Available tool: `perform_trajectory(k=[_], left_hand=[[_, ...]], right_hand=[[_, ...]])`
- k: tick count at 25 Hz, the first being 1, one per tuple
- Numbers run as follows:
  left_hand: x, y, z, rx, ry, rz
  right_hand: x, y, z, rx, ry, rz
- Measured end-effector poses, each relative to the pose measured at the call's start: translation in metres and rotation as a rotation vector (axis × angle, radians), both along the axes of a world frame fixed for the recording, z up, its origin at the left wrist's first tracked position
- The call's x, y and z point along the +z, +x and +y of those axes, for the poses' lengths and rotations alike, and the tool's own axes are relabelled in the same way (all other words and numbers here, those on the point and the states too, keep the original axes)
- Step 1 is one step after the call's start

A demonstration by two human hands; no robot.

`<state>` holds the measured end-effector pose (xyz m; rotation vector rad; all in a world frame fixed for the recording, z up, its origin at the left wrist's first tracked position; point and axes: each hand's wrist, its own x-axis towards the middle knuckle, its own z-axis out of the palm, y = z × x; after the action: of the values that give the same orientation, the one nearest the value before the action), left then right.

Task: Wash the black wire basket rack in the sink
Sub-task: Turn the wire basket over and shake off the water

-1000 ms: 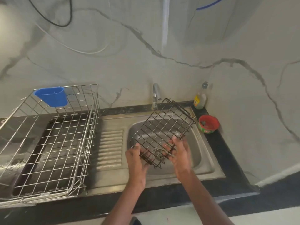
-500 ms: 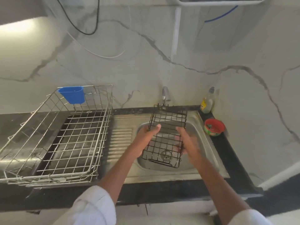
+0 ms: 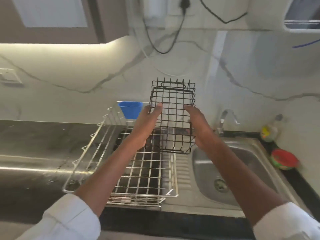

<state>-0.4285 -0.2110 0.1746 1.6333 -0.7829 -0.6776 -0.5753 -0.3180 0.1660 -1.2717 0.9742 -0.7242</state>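
A pale marble-veined wall backs the dark counter, and I see a steel sink set into it on the right with a tap at its far edge. I have the black wire basket rack held upright in the air, left of the sink bowl and above the right end of the silver dish rack. My left hand grips its left side, fingers pressed flat on the mesh; my right hand clasps the right side the same way. A blue cup hangs on the dish rack's far rail. A soap bottle and a red bowl sit right of the sink.
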Motion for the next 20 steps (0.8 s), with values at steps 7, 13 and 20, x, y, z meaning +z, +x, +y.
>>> perform_trajectory(k=[7, 13, 20], left_hand=[[-0.068, 0.123, 0.039, 0.046, 0.163, 0.155], [-0.153, 0.174, 0.026, 0.096, 0.385, 0.217], [-0.181, 0.179, 0.012, 0.022, 0.476, 0.189]], right_hand=[[-0.053, 0.134, 0.052, 0.157, 0.143, 0.091], [-0.104, 0.174, 0.054, 0.137, 0.298, 0.215], [-0.130, 0.180, 0.038, 0.118, 0.394, 0.320]])
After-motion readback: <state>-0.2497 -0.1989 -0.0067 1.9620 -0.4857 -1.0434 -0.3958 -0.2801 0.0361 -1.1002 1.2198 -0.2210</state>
